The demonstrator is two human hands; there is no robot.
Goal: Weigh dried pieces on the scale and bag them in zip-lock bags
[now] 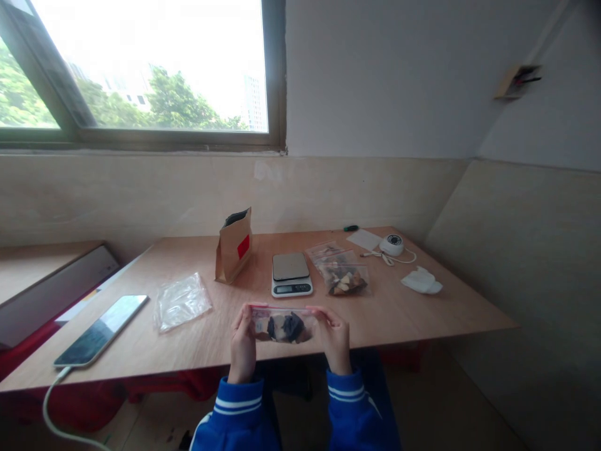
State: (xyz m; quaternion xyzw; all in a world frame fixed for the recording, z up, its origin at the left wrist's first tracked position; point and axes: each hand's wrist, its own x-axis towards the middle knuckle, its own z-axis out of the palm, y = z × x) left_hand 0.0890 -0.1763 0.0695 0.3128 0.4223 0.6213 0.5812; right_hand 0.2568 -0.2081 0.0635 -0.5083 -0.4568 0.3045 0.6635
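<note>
A small clear zip bag (283, 326) with dark and pale pieces inside is held up over the table's near edge. My left hand (243, 347) pinches its left end and my right hand (335, 343) pinches its right end, fingers along the pink seal strip at the top. Both wrists wear blue sleeves with white stripes. Just beyond the bag stands a small digital kitchen scale (291, 274).
On the wooden table (422, 313): a brown paper pouch with a red label (233, 245), several filled zip bags (342, 270), empty plastic bags (181, 301), a phone on a cable (102, 330), a white round device with cord (392, 245), crumpled tissue (421, 280).
</note>
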